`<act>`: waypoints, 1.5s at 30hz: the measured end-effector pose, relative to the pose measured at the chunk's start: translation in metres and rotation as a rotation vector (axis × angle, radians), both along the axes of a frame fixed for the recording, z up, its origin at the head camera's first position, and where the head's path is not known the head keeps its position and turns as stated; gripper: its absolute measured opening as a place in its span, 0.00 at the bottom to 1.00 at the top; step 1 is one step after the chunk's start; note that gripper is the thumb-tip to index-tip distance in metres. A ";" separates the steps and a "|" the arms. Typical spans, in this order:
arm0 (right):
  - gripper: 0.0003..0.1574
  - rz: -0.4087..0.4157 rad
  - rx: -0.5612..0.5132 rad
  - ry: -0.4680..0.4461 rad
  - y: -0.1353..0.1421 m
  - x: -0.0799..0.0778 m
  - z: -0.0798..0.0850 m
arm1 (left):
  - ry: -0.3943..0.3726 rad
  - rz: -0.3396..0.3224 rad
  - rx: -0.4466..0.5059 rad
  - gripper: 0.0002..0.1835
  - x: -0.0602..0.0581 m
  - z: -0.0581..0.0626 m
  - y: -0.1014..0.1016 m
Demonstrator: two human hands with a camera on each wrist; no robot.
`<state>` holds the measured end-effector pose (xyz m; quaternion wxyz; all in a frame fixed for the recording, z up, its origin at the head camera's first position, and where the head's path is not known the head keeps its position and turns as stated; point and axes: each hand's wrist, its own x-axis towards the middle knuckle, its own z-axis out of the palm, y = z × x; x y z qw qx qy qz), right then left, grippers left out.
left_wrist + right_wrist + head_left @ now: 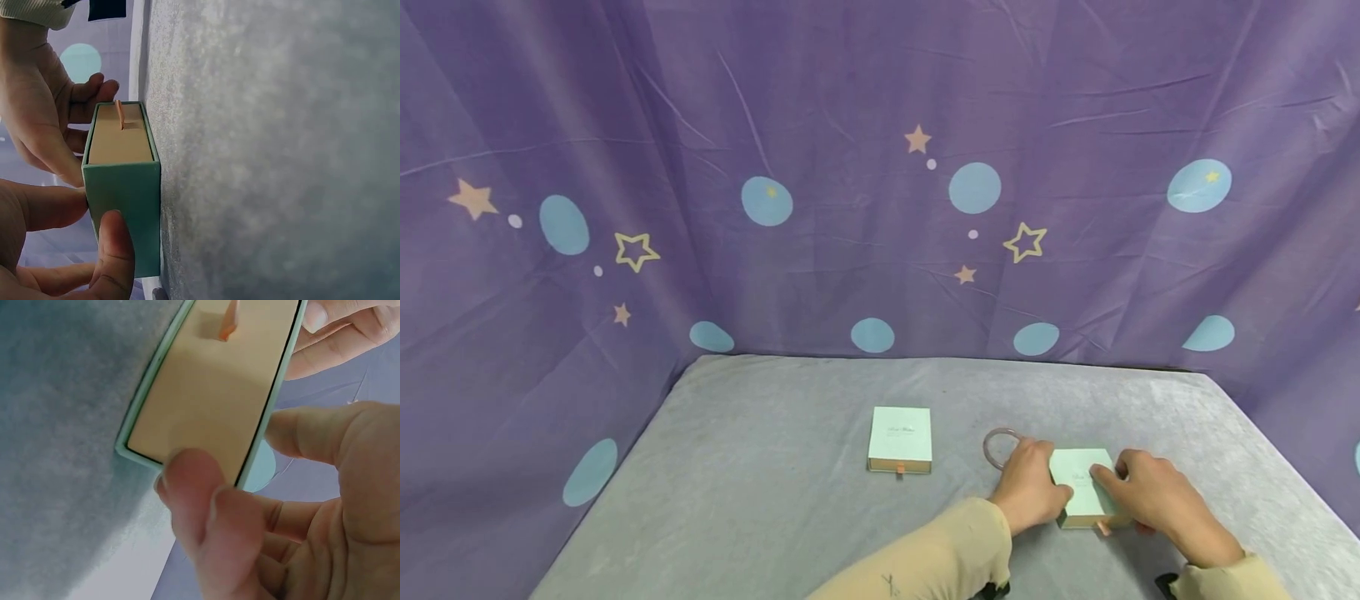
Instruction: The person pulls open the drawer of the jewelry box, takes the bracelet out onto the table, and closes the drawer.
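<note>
A pale mint-green drawer-style gift box (1081, 468) lies on the grey cloth at the right, between the two hands. My left hand (1030, 487) holds its left side, the thumb along the top edge and a finger against the side wall (128, 244). From the other side my right hand (1157, 496) grips it, thumb on the lid and curled fingers (209, 506) at the corner of the drawer's front. The tan drawer front (206, 394) with its orange ribbon tab (231, 322) sits inside the sleeve. Just beyond my left hand lies a translucent pinkish bangle (987, 450), partly hidden.
A second mint-green box (900, 433) with an orange tab rests near the middle of the grey cloth-covered table (737, 483). Purple curtains (850, 100) with stars and blue ovals hang behind the table and along both sides.
</note>
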<state>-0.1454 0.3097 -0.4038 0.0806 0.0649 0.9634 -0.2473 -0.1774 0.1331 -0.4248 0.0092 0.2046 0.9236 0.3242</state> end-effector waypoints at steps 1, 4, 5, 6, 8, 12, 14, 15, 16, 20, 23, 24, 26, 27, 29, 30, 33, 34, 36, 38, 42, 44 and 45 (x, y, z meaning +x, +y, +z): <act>0.27 0.004 0.004 -0.003 0.000 0.000 0.000 | -0.003 -0.001 0.001 0.23 0.000 0.000 0.000; 0.27 0.013 0.015 -0.010 0.000 0.001 0.001 | -0.024 -0.002 -0.001 0.25 0.001 0.000 -0.001; 0.27 0.013 0.021 -0.010 -0.001 0.001 0.001 | -0.032 -0.005 -0.001 0.26 0.001 0.000 -0.002; 0.28 0.015 0.029 -0.009 -0.001 0.001 0.001 | -0.042 -0.008 -0.002 0.26 0.002 0.000 -0.002; 0.28 0.014 0.042 -0.007 -0.002 0.001 0.001 | -0.052 -0.015 -0.004 0.27 0.003 0.000 -0.004; 0.28 0.007 0.057 -0.014 -0.003 0.002 0.002 | -0.036 -0.032 -0.012 0.26 0.005 0.001 -0.007; 0.28 0.004 0.060 -0.014 -0.004 0.002 0.002 | -0.019 -0.039 -0.018 0.26 0.006 0.001 -0.009; 0.28 0.005 0.061 -0.016 -0.004 0.002 0.002 | -0.011 -0.044 -0.019 0.25 0.006 0.001 -0.010; 0.28 0.006 0.064 -0.013 -0.004 0.003 0.001 | -0.012 -0.048 -0.017 0.24 0.006 0.000 -0.010; 0.28 0.014 0.072 -0.003 -0.006 0.003 0.000 | -0.028 -0.061 -0.001 0.25 0.006 -0.001 -0.014; 0.28 0.023 0.077 -0.002 -0.008 0.004 0.000 | -0.040 -0.071 0.009 0.26 0.006 -0.002 -0.016; 0.29 0.025 0.080 0.000 -0.008 0.004 0.000 | -0.041 -0.073 0.006 0.27 0.006 -0.002 -0.017; 0.29 0.031 0.085 0.003 -0.009 0.005 0.000 | -0.038 -0.080 0.001 0.27 0.006 -0.002 -0.018; 0.29 0.032 0.087 0.003 -0.010 0.005 0.000 | -0.040 -0.083 0.000 0.27 0.006 -0.002 -0.019; 0.29 0.035 0.088 0.005 -0.010 0.006 0.000 | -0.049 -0.086 0.002 0.27 0.007 -0.002 -0.020; 0.29 0.034 0.089 0.004 -0.010 0.006 0.000 | -0.054 -0.088 0.003 0.28 0.008 -0.002 -0.021; 0.29 0.037 0.092 0.004 -0.011 0.006 0.000 | -0.083 -0.088 0.016 0.29 0.008 -0.001 -0.024; 0.29 0.038 0.095 0.005 -0.012 0.006 0.000 | -0.093 -0.089 0.020 0.29 0.008 -0.001 -0.025; 0.29 0.038 0.097 0.007 -0.013 0.006 -0.001 | -0.104 -0.091 0.023 0.30 0.009 -0.001 -0.027; 0.29 0.039 0.100 0.013 -0.014 0.006 -0.001 | -0.113 -0.092 0.024 0.30 0.009 0.000 -0.029; 0.29 0.039 0.095 0.013 -0.016 0.007 -0.002 | -0.134 -0.099 0.027 0.31 0.010 0.000 -0.033; 0.30 0.040 0.093 0.010 -0.017 0.007 -0.002 | -0.151 -0.103 0.029 0.31 0.011 0.001 -0.034; 0.30 0.040 0.093 0.009 -0.017 0.007 -0.002 | -0.156 -0.105 0.031 0.31 0.011 0.001 -0.035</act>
